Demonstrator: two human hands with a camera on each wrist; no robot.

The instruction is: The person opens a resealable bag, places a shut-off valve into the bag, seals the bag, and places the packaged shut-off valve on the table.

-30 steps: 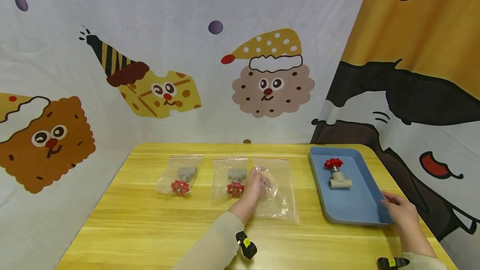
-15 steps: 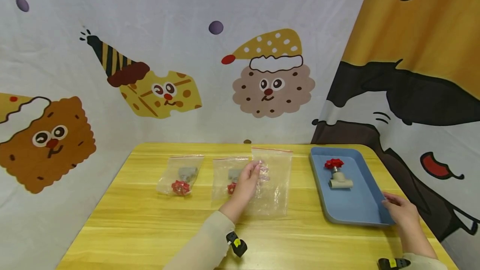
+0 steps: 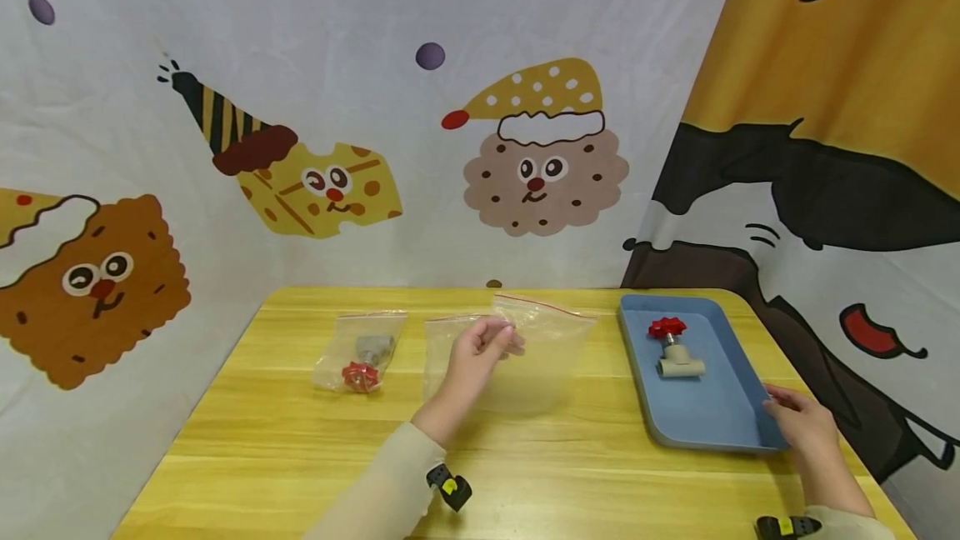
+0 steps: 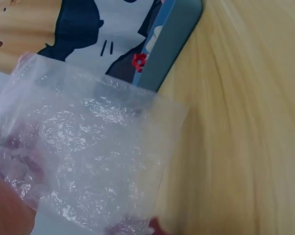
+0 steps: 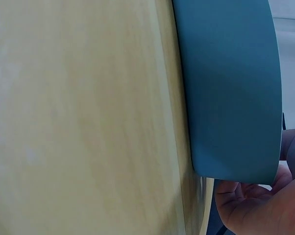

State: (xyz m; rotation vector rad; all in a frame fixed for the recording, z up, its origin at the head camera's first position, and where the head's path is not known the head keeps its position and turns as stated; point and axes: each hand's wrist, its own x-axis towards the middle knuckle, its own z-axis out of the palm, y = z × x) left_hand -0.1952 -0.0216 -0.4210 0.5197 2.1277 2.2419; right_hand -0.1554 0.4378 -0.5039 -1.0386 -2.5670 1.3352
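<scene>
My left hand [image 3: 480, 357] pinches a clear zip bag [image 3: 547, 357] by its left side, below the red zip line. No object shows inside the bag, which fans out wide in the left wrist view. Behind this hand lies a second zip bag [image 3: 442, 348], mostly covered. My right hand [image 3: 802, 419] grips the right side of a blue tray [image 3: 720, 446], with the thumb by the rim and fingers curled at the outer wall in the right wrist view. In the tray lies a valve [image 3: 678, 361] with a beige tee body and red handwheel.
At the left of the wooden table [image 3: 300, 457], another zip bag [image 3: 330, 357] holds a grey valve [image 3: 362, 375] with a red handwheel. A printed cartoon curtain [image 3: 337, 65] hangs right behind the table. The tray stands near the table's right edge.
My left hand has lifted the clear bag off the table and moved left with it, over the middle bag. My right hand and the tray have stayed put.
</scene>
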